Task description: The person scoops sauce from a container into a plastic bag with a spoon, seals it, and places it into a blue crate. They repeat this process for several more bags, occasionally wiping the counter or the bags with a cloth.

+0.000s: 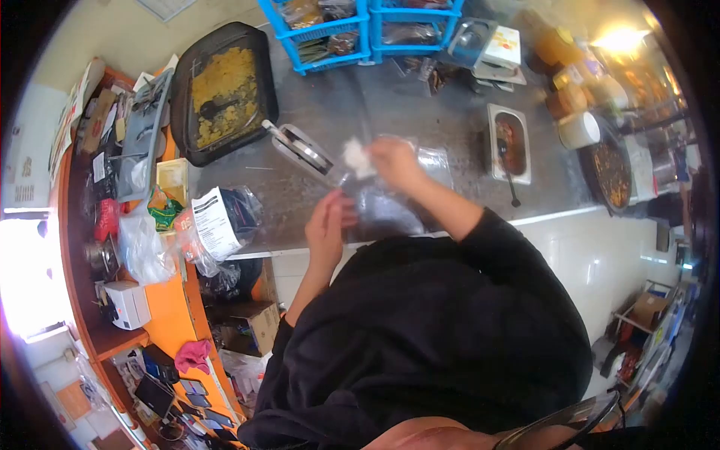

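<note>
My right hand [395, 161] is closed on a small white crumpled bundle [358, 159], its fingertips pinching the right side; what it is made of I cannot tell. Lower and to the left is my left hand [328, 221], fingers loosely extended and a little blurred, at the left edge of some clear plastic bags [386, 212] lying flat on the metal table. Just beyond the left hand, a white-framed device with a dark slotted middle [302, 150] lies slanted on the table, its near end close to the white bundle.
A black pan [184, 127] of yellow crumbly food stands at the back left of the table [322, 90]. Blue baskets [330, 34] hold packets at the back. On the right are a steel container [508, 142] with a spoon, and jars [579, 130]. A printed packet [214, 225] sits front left.
</note>
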Motion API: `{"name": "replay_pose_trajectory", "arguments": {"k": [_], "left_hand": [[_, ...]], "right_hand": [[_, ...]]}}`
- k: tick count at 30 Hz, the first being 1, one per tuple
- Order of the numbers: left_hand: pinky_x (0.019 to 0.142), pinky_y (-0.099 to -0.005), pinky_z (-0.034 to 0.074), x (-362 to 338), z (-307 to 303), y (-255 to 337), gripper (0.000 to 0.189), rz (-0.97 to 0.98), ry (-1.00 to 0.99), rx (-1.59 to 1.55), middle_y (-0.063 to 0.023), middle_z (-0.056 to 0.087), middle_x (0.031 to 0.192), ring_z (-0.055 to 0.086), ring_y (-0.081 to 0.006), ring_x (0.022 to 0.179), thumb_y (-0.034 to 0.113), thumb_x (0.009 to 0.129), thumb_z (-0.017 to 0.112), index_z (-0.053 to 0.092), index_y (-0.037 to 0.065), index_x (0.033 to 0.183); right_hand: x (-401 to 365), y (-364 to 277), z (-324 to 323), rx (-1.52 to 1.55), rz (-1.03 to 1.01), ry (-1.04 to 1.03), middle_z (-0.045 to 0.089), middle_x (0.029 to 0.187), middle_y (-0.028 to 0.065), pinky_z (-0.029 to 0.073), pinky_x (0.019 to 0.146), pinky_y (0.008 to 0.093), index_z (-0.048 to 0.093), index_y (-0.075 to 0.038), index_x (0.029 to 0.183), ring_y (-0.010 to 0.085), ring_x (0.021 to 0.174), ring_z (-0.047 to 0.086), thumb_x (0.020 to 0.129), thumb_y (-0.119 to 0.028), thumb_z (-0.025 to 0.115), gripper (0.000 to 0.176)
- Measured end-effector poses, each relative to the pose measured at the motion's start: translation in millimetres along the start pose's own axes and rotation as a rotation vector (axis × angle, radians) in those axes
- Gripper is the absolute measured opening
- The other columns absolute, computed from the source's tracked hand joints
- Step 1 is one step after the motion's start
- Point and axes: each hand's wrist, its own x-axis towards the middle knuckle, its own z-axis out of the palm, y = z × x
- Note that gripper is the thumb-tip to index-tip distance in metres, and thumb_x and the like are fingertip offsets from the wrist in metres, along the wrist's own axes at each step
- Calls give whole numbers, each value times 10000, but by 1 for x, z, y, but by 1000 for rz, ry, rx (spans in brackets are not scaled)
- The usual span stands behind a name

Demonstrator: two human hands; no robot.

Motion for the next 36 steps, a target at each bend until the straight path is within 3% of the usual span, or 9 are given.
{"name": "replay_pose_trajectory", "arguments": {"k": [3,9,14,16,20,23,26,29,36], "left_hand": [[846,-352,517,7,21,-9,364,-237,-63,-138,-106,563,1172,601,-195,963,288,1020,408,501,17,1245],[728,-293,542,28,58,16,307,-366,-137,-145,-52,588,1074,602,-154,899,243,1015,420,526,26,1205],[692,-264,509,88,57,-14,273,-116,-32,55,-57,650,884,631,-147,770,181,950,558,593,-16,1136],[722,-294,476,98,72,34,260,115,-64,518,-114,645,861,603,-170,781,145,904,594,603,-69,1051],[904,-366,448,129,91,17,339,405,68,362,-195,594,1122,571,-303,1086,168,905,614,543,-36,1166],[914,-377,436,122,88,27,307,846,139,812,-203,570,1150,539,-294,1117,170,907,608,539,-17,1140],[820,-327,458,99,76,17,204,442,-125,584,-141,593,1066,577,-214,953,159,913,589,572,-8,1029],[755,-305,465,65,88,12,173,224,-273,481,-96,612,934,584,-163,843,164,931,565,598,-4,957],[636,-245,462,32,91,46,191,4,-440,434,-43,606,713,577,-105,657,161,941,563,619,-14,887]], "right_hand": [[-46,-41,-15,185,-254,-28,648,941,136,484,796,392,677,-36,949,330,868,596,734,24,620,230],[-79,-62,-38,-496,-177,14,536,1321,28,394,874,455,642,-115,1120,288,1060,503,710,-59,664,415],[-81,-20,-70,-365,-227,158,530,1349,-32,373,878,457,698,-225,1073,276,1085,500,752,-175,671,326],[-93,50,-66,-310,25,117,557,1316,-42,372,886,459,710,-244,1039,281,1113,498,745,-187,689,301],[-115,79,-58,-777,190,150,629,1211,-26,378,904,463,723,-234,1010,282,1133,514,766,-189,680,251],[-123,86,-59,-711,184,197,656,1154,-14,374,927,475,711,-221,1040,283,1134,522,820,-208,641,231],[-118,80,-55,-371,271,327,683,1090,30,423,903,420,683,-136,1083,242,1044,586,891,-218,605,223],[-103,36,-69,926,601,263,684,1066,77,463,851,334,655,-24,1080,182,950,621,950,-246,562,274],[-86,-44,-98,887,505,234,686,936,69,492,793,296,636,-6,1051,149,861,636,944,-167,566,206]]}}
